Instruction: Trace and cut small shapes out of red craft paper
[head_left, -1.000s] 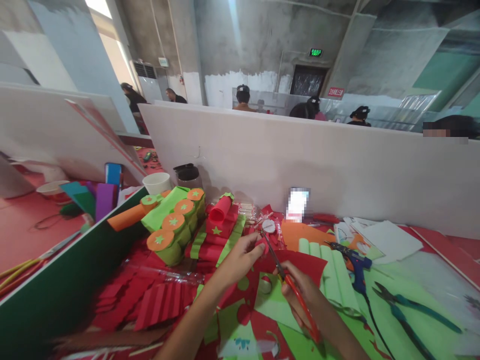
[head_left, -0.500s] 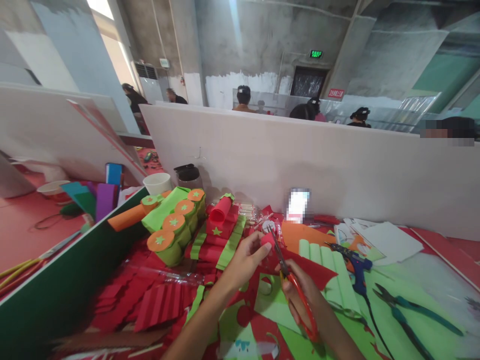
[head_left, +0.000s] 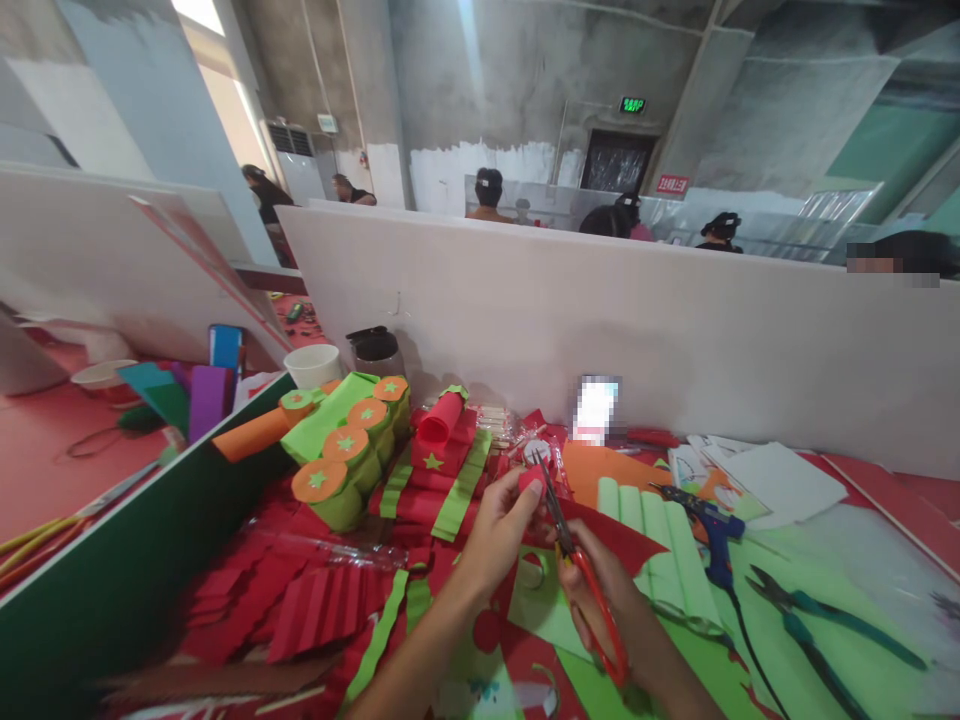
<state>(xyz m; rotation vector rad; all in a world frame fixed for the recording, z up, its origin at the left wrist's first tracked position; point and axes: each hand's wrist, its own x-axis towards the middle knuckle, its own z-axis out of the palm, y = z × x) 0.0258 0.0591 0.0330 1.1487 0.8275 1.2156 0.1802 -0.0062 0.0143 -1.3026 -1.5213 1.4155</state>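
My left hand [head_left: 496, 522] pinches a small piece of red craft sheet [head_left: 531, 480] between thumb and fingers. In my right hand [head_left: 604, 575] is a pair of scissors [head_left: 611, 640] with red handles. Their blades point up and away from me, slightly parted, right beside the red piece; whether they touch it I cannot tell. Just behind my left hand lies a red model tank [head_left: 442, 455] with green tracks and a star. Left of that stands a green and orange model tank [head_left: 330, 430] with star-marked wheels. Red and green sheets lie under both hands.
On the right are a blue glue gun [head_left: 712, 530] with a black cord and green-handled pliers [head_left: 795, 610]. A bright phone [head_left: 596, 410] leans against the white partition [head_left: 675, 330]. Stacked red strips [head_left: 322, 605] lie at left, near the green board [head_left: 112, 590]. Several people sit beyond the partition.
The red piece has turned slightly in my left hand and sits a little further left. Both hands have shifted only a little, with the scissors still beside the piece.
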